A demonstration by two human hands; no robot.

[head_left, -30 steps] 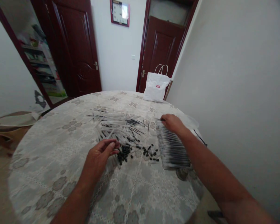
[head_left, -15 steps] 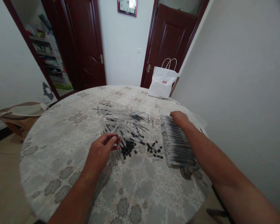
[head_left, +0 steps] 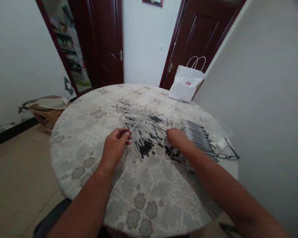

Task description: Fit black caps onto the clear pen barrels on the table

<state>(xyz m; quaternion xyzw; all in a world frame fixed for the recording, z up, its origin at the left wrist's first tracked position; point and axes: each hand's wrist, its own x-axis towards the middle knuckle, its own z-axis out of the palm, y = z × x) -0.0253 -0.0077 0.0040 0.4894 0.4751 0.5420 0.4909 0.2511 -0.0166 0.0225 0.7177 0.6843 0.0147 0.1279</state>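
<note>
In the head view, a round table (head_left: 149, 198) covered with a flowered lace cloth carries a loose pile of clear pen tubes (head_left: 141, 119) at its middle. The left hand (head_left: 115, 147) rests at the near edge of that pile, thumb and fingertips pressed together on one clear tube (head_left: 133, 126), which slants up and away from them. Just right of it lies a cluster of small black caps (head_left: 146, 149). The right hand (head_left: 176, 139) lies knuckles up over more scattered caps, its fingers curled under; whether they hold anything cannot be told. A neat row of assembled pens (head_left: 198, 138) lies just beside it to the right, with eyeglasses (head_left: 227, 156) at the table edge and a white paper bag (head_left: 186, 86) at the far side.
</note>
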